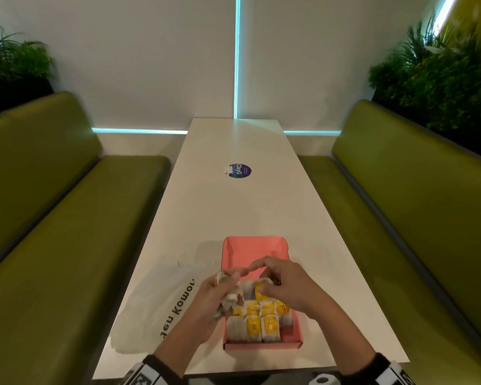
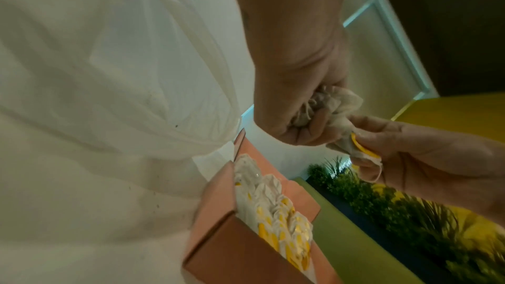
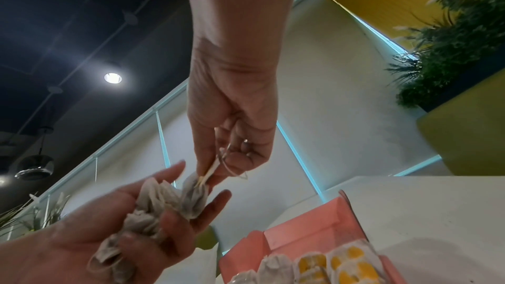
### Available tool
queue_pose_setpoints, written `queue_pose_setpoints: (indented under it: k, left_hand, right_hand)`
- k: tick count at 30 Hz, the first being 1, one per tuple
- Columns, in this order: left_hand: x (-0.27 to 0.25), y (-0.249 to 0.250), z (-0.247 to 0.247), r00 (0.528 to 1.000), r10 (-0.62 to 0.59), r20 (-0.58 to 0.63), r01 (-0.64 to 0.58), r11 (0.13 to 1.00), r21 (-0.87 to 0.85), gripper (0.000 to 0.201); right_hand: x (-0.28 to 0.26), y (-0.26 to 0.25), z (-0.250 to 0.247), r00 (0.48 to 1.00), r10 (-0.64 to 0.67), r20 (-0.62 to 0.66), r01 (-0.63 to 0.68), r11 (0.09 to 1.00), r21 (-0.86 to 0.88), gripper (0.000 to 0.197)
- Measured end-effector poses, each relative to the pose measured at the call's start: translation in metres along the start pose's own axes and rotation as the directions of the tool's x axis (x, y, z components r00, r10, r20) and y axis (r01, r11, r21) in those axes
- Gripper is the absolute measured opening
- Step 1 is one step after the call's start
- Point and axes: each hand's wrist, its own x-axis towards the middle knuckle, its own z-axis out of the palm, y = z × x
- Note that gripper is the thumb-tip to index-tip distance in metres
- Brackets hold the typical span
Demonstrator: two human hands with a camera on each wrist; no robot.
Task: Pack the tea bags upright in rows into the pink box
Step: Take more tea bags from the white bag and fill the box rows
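Tea bags [image 1: 261,320] stand in the box's [image 1: 263,346] near half; a plastic bag [image 1: 156,301] lies left.

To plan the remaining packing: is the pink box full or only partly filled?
Partly filled. Tea bags stand in rows in the near half of the pink box; its far half shows bare pink floor.

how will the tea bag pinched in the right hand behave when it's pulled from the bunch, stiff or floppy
Probably floppy: the tea bag hangs limp from the right hand. Likely light, since a fingertip pinch carries it. It may snag, as the bunch in the left hand looks crumpled together.
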Motion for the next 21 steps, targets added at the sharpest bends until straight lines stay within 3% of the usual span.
queue_pose_setpoints:
  k: [2,4,7,11,14,15,17,18,20,21]
  left_hand:
    - [-0.004,-0.003,0.004,0.999,0.013,0.046,-0.02,0.988,0.151,0.02]
    - [-0.005,-0.004,0.007,0.999,0.032,0.008,-0.033,0.98,0.196,0.012]
    - [-0.003,-0.004,0.008,0.995,0.06,-0.086,-0.047,0.989,0.143,0.01]
    - [-0.004,-0.006,0.01,0.989,0.082,-0.122,-0.066,0.989,0.129,0.011]
    - [-0.006,-0.005,0.011,0.983,0.096,-0.16,-0.082,0.993,0.091,0.005]
    - [-0.005,-0.004,0.01,0.978,0.105,-0.181,-0.093,0.993,0.073,0.007]
    - [-0.005,-0.002,0.007,0.968,0.12,-0.22,-0.11,0.992,0.057,0.01]
    - [-0.005,-0.002,0.005,0.964,0.127,-0.233,-0.117,0.992,0.055,0.01]
    - [-0.005,0.0,0.002,0.959,0.148,-0.243,-0.133,0.988,0.074,0.009]
    - [-0.005,0.001,0.002,0.957,0.162,-0.242,-0.144,0.985,0.092,0.009]
  right_hand:
    - [0.0,-0.003,0.0,1.0,-0.001,0.019,0.001,1.0,-0.028,0.034]
    - [0.0,-0.002,0.003,0.999,0.011,-0.051,-0.01,1.0,0.027,0.031]
    - [-0.002,0.003,0.002,0.99,0.082,-0.112,-0.063,0.984,0.165,0.03]
    - [-0.003,0.005,0.004,0.986,0.104,-0.128,-0.085,0.986,0.14,0.013]
    - [0.001,0.005,-0.002,0.963,0.133,-0.235,-0.099,0.984,0.15,0.016]
    - [0.003,0.006,-0.006,0.929,0.144,-0.34,-0.116,0.988,0.103,0.018]
    - [0.003,0.006,-0.014,0.813,0.077,-0.577,-0.204,0.966,-0.158,0.014]
    - [0.002,0.004,-0.017,0.811,0.006,-0.585,-0.221,0.929,-0.297,0.012]
    - [0.001,0.0,-0.016,0.947,-0.003,-0.321,-0.139,0.897,-0.419,0.01]
    - [0.0,-0.003,-0.014,0.986,0.048,-0.158,-0.11,0.905,-0.411,0.009]
